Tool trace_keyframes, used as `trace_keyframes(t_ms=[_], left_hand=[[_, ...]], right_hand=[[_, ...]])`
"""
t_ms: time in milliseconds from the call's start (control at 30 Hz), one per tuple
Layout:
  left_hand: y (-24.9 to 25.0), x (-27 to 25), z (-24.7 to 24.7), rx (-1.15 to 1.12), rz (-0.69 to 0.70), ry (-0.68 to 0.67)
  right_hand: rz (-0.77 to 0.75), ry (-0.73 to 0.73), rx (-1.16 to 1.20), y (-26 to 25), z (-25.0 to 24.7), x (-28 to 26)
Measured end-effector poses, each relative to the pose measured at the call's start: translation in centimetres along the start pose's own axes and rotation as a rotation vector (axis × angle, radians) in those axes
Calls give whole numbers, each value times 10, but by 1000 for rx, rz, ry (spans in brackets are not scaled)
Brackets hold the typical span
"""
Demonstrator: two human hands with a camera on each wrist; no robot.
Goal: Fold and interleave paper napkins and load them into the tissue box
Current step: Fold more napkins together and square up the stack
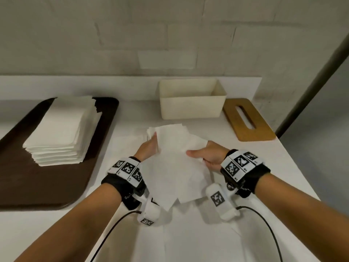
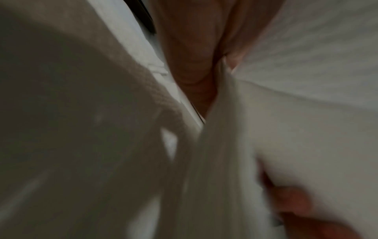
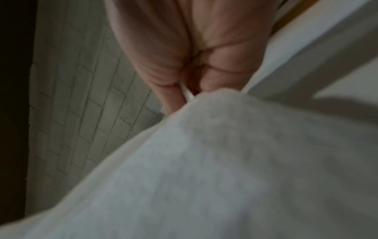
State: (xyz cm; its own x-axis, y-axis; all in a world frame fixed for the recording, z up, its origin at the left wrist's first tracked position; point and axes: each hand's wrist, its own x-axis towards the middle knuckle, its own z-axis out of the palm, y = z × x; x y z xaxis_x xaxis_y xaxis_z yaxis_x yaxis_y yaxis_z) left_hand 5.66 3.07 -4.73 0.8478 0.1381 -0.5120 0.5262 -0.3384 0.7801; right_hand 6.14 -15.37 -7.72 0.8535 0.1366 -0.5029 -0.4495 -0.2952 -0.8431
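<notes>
Between our two hands, lifted just above the white counter (image 1: 294,173), hangs the bundle of napkins (image 1: 175,167) we are working on, loose sheets overlapping at odd angles rather than squared up. Our left hand (image 1: 148,148) grasps its left edge, fingers closed over the paper; our right hand (image 1: 207,156) pinches the right edge, thumb on top and fingers curled beneath. Both wrist views show little more than blurred paper against skin, so the finer finger placement we cannot tell.

Beyond the bundle stands the tissue box (image 1: 192,108), cream-coloured and open at the top; from the head view we see nothing inside it. Its wooden lid (image 1: 249,120), with the slot cut through, lies flat on the counter just to the right of the box.

Well to the left, a dark tray (image 1: 49,176) carries the stack of unfolded napkins (image 1: 60,131), which is tall.

We judge the task early on: one batch gathered and perhaps interleaved, nothing loaded, the lid off, and most of the supply waiting to be folded.
</notes>
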Motion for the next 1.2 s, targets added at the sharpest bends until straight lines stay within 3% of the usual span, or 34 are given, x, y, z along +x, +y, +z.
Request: trace_keyframes(t_ms=[533, 633, 767, 833, 967, 1200], left_hand=[[-1, -7, 4, 82, 87, -41], [-4, -5, 5, -53, 97, -53], [-10, -2, 4, -463, 51, -131], [-10, -1, 2, -507, 47, -157], [-6, -4, 2, -494, 98, -245], [6, -15, 5, -468, 241, -449]], right_hand=[[-19, 9, 46, -5, 13, -5], [-78, 90, -4, -6, 8, -10], [-305, 238, -169, -21, -19, -31], [-344, 197, -107, -32, -34, -45], [-286, -46, -49, -60, -43, -59], [-280, -85, -421, -90, -7, -35]])
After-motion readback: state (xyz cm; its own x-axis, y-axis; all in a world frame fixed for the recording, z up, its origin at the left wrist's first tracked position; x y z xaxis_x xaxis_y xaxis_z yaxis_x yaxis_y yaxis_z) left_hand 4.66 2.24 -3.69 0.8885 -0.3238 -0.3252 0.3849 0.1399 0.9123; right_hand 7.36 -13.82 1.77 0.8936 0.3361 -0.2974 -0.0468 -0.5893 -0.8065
